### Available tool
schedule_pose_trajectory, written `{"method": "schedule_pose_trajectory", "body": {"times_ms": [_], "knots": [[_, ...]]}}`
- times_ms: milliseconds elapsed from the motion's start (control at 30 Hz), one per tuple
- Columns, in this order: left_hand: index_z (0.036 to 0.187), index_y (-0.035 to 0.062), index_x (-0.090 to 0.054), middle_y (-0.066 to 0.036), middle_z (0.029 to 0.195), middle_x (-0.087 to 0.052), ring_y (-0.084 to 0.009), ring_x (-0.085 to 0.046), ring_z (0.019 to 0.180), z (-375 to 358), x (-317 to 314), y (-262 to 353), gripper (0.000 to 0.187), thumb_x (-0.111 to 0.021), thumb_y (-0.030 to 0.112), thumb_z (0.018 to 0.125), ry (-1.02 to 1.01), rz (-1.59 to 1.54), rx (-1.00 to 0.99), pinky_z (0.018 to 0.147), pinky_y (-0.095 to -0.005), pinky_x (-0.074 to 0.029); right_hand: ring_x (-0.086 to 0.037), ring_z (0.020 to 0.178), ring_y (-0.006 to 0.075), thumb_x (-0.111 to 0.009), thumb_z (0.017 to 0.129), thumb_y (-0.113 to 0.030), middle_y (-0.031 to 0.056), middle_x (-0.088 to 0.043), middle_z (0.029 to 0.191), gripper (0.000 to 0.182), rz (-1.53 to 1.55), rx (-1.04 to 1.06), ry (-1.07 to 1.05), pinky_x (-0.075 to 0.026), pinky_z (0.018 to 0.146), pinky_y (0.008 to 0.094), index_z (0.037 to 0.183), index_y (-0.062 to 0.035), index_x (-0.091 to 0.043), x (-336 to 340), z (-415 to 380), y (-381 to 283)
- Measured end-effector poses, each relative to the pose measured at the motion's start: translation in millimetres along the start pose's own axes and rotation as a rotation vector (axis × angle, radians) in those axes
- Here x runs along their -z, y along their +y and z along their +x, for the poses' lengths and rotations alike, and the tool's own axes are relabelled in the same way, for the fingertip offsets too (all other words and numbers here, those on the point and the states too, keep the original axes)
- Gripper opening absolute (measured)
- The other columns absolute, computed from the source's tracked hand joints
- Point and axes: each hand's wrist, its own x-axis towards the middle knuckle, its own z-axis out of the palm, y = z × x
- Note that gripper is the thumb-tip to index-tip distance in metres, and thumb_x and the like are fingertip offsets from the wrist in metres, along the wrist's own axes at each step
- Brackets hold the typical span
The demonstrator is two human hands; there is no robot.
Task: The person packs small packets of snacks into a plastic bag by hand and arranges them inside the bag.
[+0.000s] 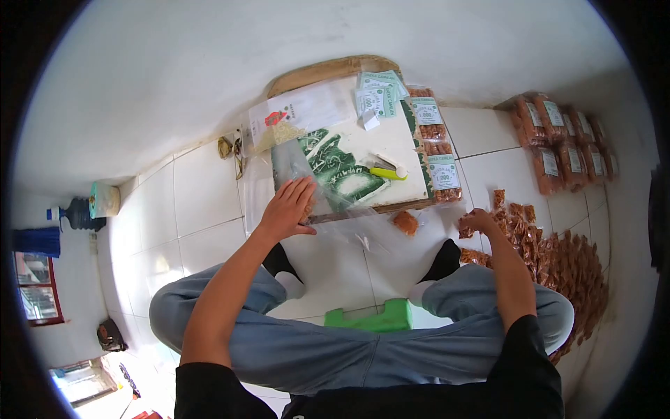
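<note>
Left hand: palm down and spread flat at the near left corner of the worktop, pressing on a clear plastic bag; a brownish shape shows under the fingers, too covered to make out.
Right hand: off the right end of the worktop's near edge, and here the fingers bend down, pinching a small packet; whether it is clear of the floor, I cannot tell.
Clear bag: sprawling across the worktop's near left corner and spilling over its near edge, crumpled and shiny.
Lone packet: an orange-brown packet sits just beside the worktop's near edge, between the two hands.
Heap: a big spread of little brown packets covers the floor to the right of the worktop, nearer the person.
Labelled packs: two rows of packs line the worktop's right side, pale green labels on top.
On the worktop: a yellow-green stapler right of the middle, loose label cards at the far right, a printed plastic bag at the far left.
Bulk bags: larger filled bags stand stacked well to the right of the worktop, against the wall.
</note>
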Motion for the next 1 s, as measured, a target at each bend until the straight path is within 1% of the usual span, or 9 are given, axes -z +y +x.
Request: {"method": "schedule_pose_trajectory", "body": {"times_ms": [167, 267, 367, 500, 600, 733, 833, 900, 1000], "knots": [[0.145, 0.002, -0.032, -0.013, 0.15, -0.036, -0.0276, -0.034, 0.138, -2.6, -7.3, -2.8, 0.118, -0.077, 0.067, 0.058, 0.032, 0.09, -0.013, 0.118, -0.0412, -0.023, -0.067, 0.078, 0.0211, -0.088, 0.054, -0.04, 0.0164, -0.07, 0.095, 0.077, -0.072, -0.093, 0.063, -0.055, 0.057, 0.0352, 0.108, 0.0049, -0.057, 3.6, -30.7, -29.6], [0.145, 0.0017, -0.032, -0.012, 0.15, -0.036, -0.0271, -0.034, 0.138, -3.8, -9.0, -4.2, 0.119, -0.076, 0.068, 0.057, 0.044, 0.108, -0.024, 0.118, -0.0412, -0.022, -0.065, 0.071, 0.0173, -0.083, 0.071, -0.028, 0.0116, -0.069, 0.088, 0.055, 0.28, 0.132, 0.126, -0.052, 0.05, 0.0303, 0.108, 0.0011, -0.055, -10.8, -55.2, -37.4], [0.146, 0.0015, -0.031, -0.012, 0.15, -0.036, -0.0267, -0.033, 0.139, -5.0, -9.0, -4.1, 0.12, -0.077, 0.067, 0.056, 0.042, 0.106, -0.026, 0.118, -0.0411, -0.022, -0.067, 0.075, 0.0169, -0.081, 0.073, -0.025, 0.0116, -0.07, 0.089, 0.05, 0.248, 0.197, 0.016, -0.053, 0.052, 0.0304, 0.109, -0.0001, -0.056, -26.0, -35.7, -8.9], [0.146, 0.0017, -0.029, -0.012, 0.151, -0.035, -0.0263, -0.032, 0.14, -5.2, -4.1, -3.6, 0.121, -0.08, 0.063, 0.055, 0.01, 0.103, -0.023, 0.119, -0.0409, -0.022, -0.067, 0.077, 0.0179, -0.082, 0.071, -0.031, 0.0125, -0.071, 0.087, 0.049, 0.069, 0.113, 0.149, -0.055, 0.069, 0.031, 0.098, 0.004, -0.061, -38.6, -69.0, -18.0], [0.147, 0.0023, -0.029, -0.012, 0.151, -0.034, -0.0262, -0.031, 0.14, -5.8, -6.6, -4.1, 0.122, -0.082, 0.061, 0.054, 0.025, 0.088, -0.018, 0.119, -0.0408, -0.021, -0.068, 0.08, 0.02, -0.082, 0.071, -0.032, 0.0155, -0.071, 0.088, 0.055, -0.319, 0.036, 0.123, -0.055, 0.072, 0.0323, 0.101, 0.008, -0.061, -30.4, -67.8, -18.6], [0.147, 0.0025, -0.028, -0.011, 0.151, -0.035, -0.0259, -0.031, 0.14, -3.3, -8.4, -3.8, 0.122, -0.082, 0.062, 0.054, 0.035, 0.083, -0.001, 0.119, -0.0407, -0.021, -0.068, 0.081, 0.0203, -0.082, 0.069, -0.034, 0.0154, -0.071, 0.089, 0.058, -0.409, 0.042, 0.182, -0.054, 0.074, 0.0332, 0.104, 0.0081, -0.062, -42.1, -56.0, 1.5], [0.148, 0.0028, -0.028, -0.011, 0.15, -0.035, -0.0255, -0.031, 0.14, -3.2, -9.8, -3.1, 0.122, -0.082, 0.062, 0.055, 0.014, 0.092, 0.01, 0.119, -0.0406, -0.02, -0.067, 0.083, 0.0205, -0.082, 0.066, -0.04, 0.0138, -0.071, 0.092, 0.063, -0.362, 0.113, -0.167, -0.053, 0.077, 0.0343, 0.104, 0.0064, -0.064, -41.0, -51.4, 0.8], [0.148, 0.0029, -0.027, -0.011, 0.151, -0.035, -0.0252, -0.03, 0.141, -3.4, -8.0, -2.9, 0.122, -0.081, 0.063, 0.057, -0.015, 0.102, 0.019, 0.12, -0.0405, -0.019, -0.066, 0.085, 0.0201, -0.083, 0.066, -0.039, 0.0117, -0.071, 0.094, 0.057, -0.479, -0.081, -0.012, -0.053, 0.077, 0.0342, 0.1, 0.0032, -0.066, -35.3, -96.1, -66.2], [0.149, 0.0036, -0.025, -0.011, 0.151, -0.033, -0.025, -0.029, 0.142, -4.5, -7.8, -3.6, 0.122, -0.082, 0.061, 0.058, -0.031, 0.133, 0.008, 0.12, -0.0402, -0.019, -0.065, 0.093, 0.0215, -0.079, 0.071, -0.038, 0.0136, -0.067, 0.106, 0.059, -0.358, 0.024, -0.246, -0.055, 0.074, 0.0358, 0.111, 0.0021, -0.063, -11.9, -92.7, -84.1]]}}
